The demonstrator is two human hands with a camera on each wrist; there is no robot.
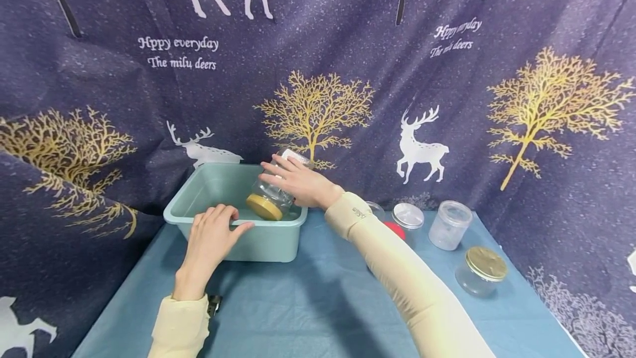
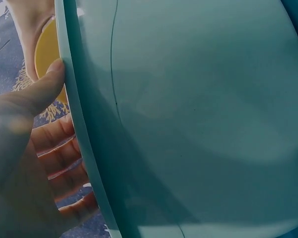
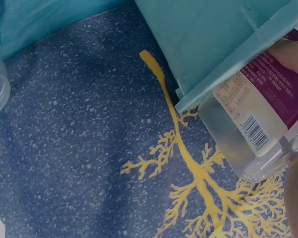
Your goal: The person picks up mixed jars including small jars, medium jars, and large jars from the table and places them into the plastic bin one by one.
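Observation:
A pale green plastic tub (image 1: 268,236) stands on the blue tablecloth at the back left. My left hand (image 1: 212,236) grips its near rim, thumb on the outside and fingers curled over the edge; the left wrist view shows the thumb (image 2: 47,84) pressed against the tub wall (image 2: 198,109). My right hand (image 1: 298,181) holds a clear jar with a gold lid (image 1: 270,196), tilted lid-down over the tub's right side. In the right wrist view the jar (image 3: 258,134) with its purple label and barcode pokes past the tub's rim (image 3: 223,74).
To the right on the table stand a clear lidded container (image 1: 449,224), a jar with a gold lid (image 1: 481,271), a clear lid (image 1: 408,215) and a red lid (image 1: 395,229) partly behind my sleeve. A deer-print curtain (image 1: 447,98) closes in the back and sides.

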